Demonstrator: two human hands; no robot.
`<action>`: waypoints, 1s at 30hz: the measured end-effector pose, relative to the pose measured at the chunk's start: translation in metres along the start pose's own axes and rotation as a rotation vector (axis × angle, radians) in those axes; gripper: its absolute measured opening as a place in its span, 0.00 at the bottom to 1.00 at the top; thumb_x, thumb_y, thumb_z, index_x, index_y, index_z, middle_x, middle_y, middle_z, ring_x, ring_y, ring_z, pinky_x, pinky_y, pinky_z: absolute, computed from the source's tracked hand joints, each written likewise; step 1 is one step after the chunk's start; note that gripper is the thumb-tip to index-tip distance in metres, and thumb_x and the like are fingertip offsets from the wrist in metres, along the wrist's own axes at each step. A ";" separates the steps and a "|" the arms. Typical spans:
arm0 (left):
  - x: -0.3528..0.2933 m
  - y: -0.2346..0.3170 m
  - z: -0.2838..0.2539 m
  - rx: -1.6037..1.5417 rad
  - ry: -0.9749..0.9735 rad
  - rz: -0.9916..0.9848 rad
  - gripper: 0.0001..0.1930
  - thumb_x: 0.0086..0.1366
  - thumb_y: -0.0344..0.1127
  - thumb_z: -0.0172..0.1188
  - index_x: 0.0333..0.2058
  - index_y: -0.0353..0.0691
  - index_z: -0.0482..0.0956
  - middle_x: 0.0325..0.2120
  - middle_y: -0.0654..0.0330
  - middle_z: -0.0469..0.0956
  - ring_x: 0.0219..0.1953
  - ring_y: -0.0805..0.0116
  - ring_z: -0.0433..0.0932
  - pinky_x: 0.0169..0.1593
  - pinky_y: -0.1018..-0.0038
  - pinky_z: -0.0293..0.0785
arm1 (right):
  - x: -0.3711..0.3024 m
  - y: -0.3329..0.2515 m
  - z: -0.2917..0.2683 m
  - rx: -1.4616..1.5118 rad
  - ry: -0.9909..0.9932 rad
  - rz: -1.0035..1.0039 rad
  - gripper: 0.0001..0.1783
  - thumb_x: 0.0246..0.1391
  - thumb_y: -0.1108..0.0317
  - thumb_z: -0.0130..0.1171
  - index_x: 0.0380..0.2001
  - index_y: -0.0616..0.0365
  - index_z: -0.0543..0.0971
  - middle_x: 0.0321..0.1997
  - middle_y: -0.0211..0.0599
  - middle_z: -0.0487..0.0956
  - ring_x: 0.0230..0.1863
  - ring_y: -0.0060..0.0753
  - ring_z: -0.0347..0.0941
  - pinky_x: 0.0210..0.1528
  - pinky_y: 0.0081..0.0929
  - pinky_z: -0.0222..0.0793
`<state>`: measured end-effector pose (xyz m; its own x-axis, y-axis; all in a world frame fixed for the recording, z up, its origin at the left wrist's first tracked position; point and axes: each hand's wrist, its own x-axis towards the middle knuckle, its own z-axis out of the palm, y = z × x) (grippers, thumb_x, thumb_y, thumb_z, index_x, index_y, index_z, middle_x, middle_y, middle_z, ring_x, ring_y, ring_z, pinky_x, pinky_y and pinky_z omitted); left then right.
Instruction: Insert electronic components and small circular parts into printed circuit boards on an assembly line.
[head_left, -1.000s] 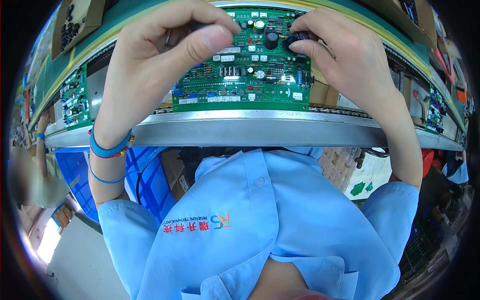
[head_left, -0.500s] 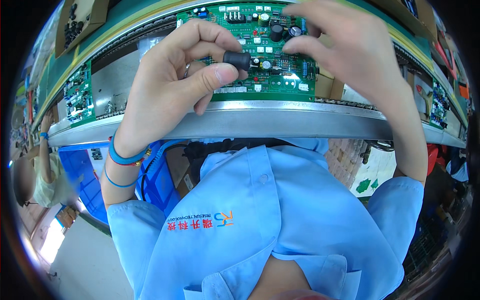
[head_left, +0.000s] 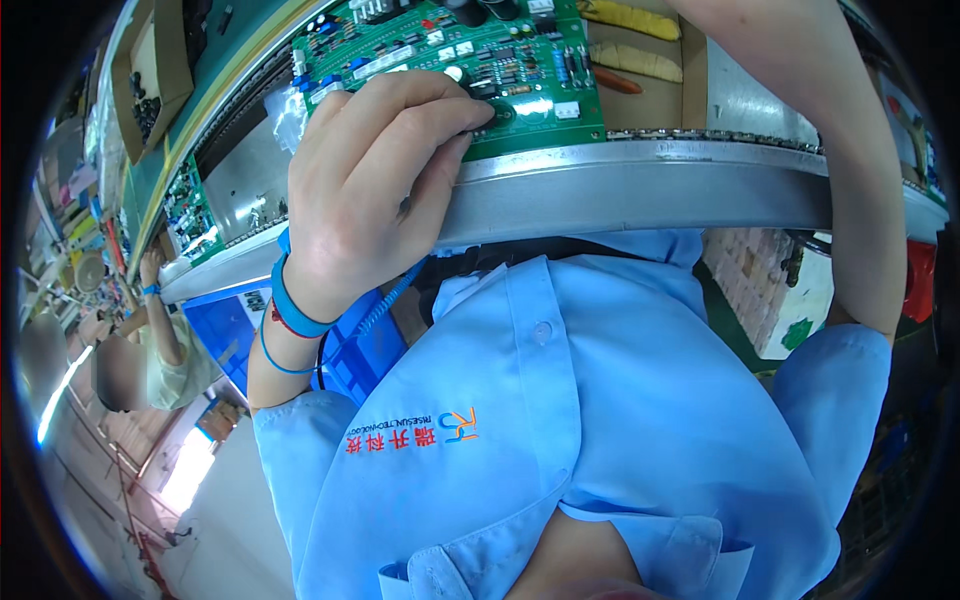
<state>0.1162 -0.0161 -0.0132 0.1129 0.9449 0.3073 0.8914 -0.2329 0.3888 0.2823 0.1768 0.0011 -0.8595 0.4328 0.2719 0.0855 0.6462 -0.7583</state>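
Note:
My left hand (head_left: 395,170) reaches over the front part of a green circuit board (head_left: 535,132). Its fingers are curled and drawn together, with the tips down at the board's surface. Whatever they hold is hidden behind them; the black cylindrical component seen earlier does not show. Around the fingertips, the board carries white connectors (head_left: 567,110), blue resistors (head_left: 559,66) and black cylindrical parts near the top edge. Only my right forearm (head_left: 800,70) shows, stretched up past the upper edge; the hand itself is out of the picture.
A metal rail (head_left: 640,185) runs along the front of the line. Right of the board, a cardboard box (head_left: 640,108) holds long yellow pieces (head_left: 635,62). Another box (head_left: 165,60) with small black parts stands far left. A blue crate (head_left: 225,335) sits below; another person (head_left: 170,355) is at the left.
My left hand has turned over and lowered its fingertips to the board, hiding the black cylinder. My right hand has left the board and gone out past the upper edge. The view has shifted.

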 end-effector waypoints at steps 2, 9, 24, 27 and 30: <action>0.006 -0.001 -0.003 0.145 -0.060 0.116 0.14 0.49 0.17 0.68 0.36 0.36 0.83 0.37 0.57 0.82 0.32 0.66 0.78 0.32 0.76 0.71 | -0.002 -0.008 -0.002 -0.047 0.011 -0.010 0.11 0.55 0.67 0.66 0.28 0.67 0.81 0.18 0.32 0.72 0.21 0.19 0.63 0.24 0.23 0.58; 0.014 -0.003 -0.004 0.217 -0.084 0.229 0.16 0.45 0.23 0.66 0.36 0.40 0.82 0.36 0.61 0.80 0.28 0.66 0.75 0.31 0.73 0.67 | 0.000 -0.009 0.003 -0.275 0.001 -0.038 0.11 0.52 0.68 0.64 0.23 0.67 0.79 0.16 0.41 0.69 0.18 0.32 0.61 0.24 0.32 0.59; 0.026 0.016 -0.013 0.575 -0.369 0.330 0.14 0.55 0.29 0.58 0.43 0.39 0.77 0.40 0.61 0.76 0.35 0.66 0.76 0.42 0.71 0.69 | -0.002 0.001 0.006 -0.199 -0.080 -0.025 0.11 0.53 0.69 0.63 0.25 0.67 0.80 0.17 0.44 0.74 0.19 0.37 0.69 0.26 0.33 0.64; 0.026 0.022 -0.012 0.651 -0.442 0.328 0.15 0.55 0.31 0.57 0.43 0.39 0.76 0.41 0.60 0.75 0.37 0.66 0.76 0.43 0.71 0.68 | -0.003 0.008 0.004 -0.174 -0.067 -0.062 0.11 0.54 0.68 0.63 0.25 0.67 0.80 0.17 0.43 0.74 0.18 0.34 0.68 0.25 0.32 0.64; 0.028 0.020 -0.016 0.661 -0.489 0.341 0.15 0.55 0.31 0.57 0.43 0.38 0.76 0.42 0.60 0.75 0.37 0.67 0.76 0.44 0.71 0.68 | -0.002 0.013 0.006 -0.112 -0.064 -0.057 0.11 0.54 0.69 0.63 0.25 0.67 0.80 0.17 0.43 0.74 0.18 0.31 0.67 0.24 0.31 0.63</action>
<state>0.1302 0.0021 0.0167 0.4588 0.8759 -0.1493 0.8290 -0.4825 -0.2829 0.2819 0.1805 -0.0124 -0.8947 0.3546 0.2715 0.0882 0.7363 -0.6709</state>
